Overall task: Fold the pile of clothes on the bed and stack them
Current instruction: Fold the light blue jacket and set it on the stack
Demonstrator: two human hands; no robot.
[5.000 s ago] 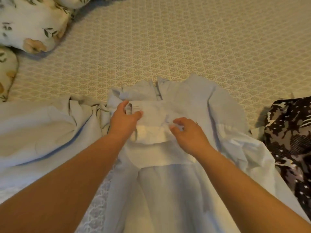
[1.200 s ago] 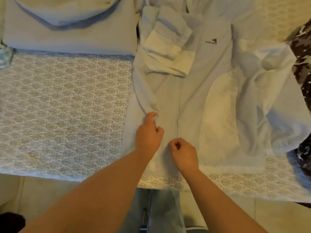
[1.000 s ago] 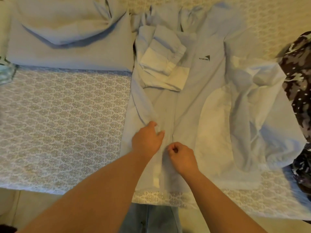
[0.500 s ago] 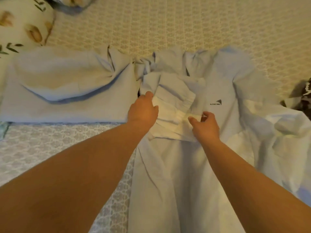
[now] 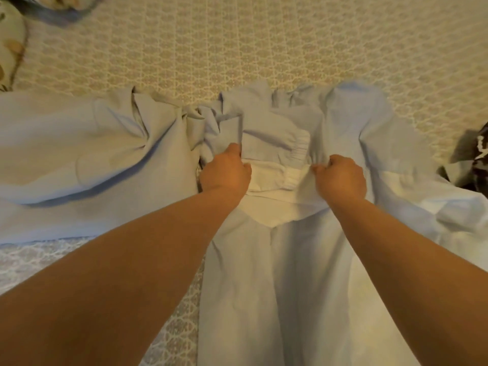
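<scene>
**Both hands on the blue jacket**

At nine o'clock a folded blue garment (image 5: 79,165) lies on the bed (image 5: 264,43). Beside it, dead centre, the jacket (image 5: 277,273) is spread out. The left hand (image 5: 224,173) pinches its folded sleeve (image 5: 272,143); the right hand (image 5: 340,178) grips jacket cloth. At three o'clock, a dark patterned garment (image 5: 479,159).

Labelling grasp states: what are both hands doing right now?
Left hand: closed, gripping the light blue shirt beside its folded sleeve.
Right hand: closed, pinching the same shirt's fabric.
</scene>
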